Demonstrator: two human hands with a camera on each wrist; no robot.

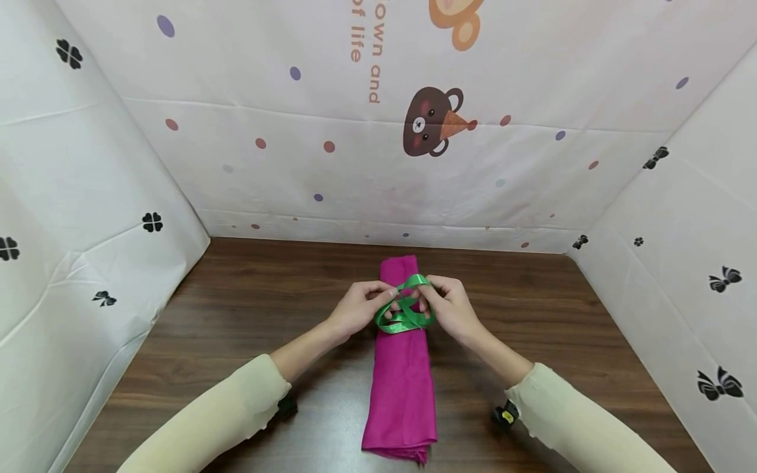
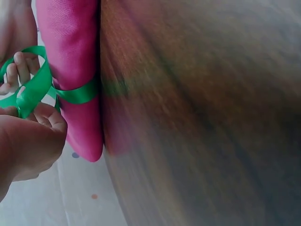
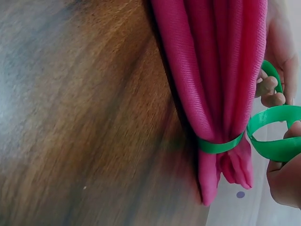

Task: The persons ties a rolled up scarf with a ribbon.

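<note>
A folded magenta cloth [image 1: 402, 394] lies lengthwise on the wooden table. Around its upper part runs a green ribbon [image 1: 405, 323], seen cinching the cloth in the right wrist view. Loops of the ribbon [image 3: 277, 148] stand up above the cloth between the hands. My left hand [image 1: 362, 305] pinches the ribbon from the left side. From the right, my right hand [image 1: 452, 305] pinches another part of the same ribbon. Both hands are above the cloth, close together. Where the ribbon strands cross is partly hidden by the fingers.
The dark wooden table [image 1: 266, 282] extends on both sides of the cloth. White printed sheets hang as a back wall [image 1: 355, 177] and side walls. Black wrist devices [image 1: 504, 415] sit under the pale sleeves [image 1: 219, 407].
</note>
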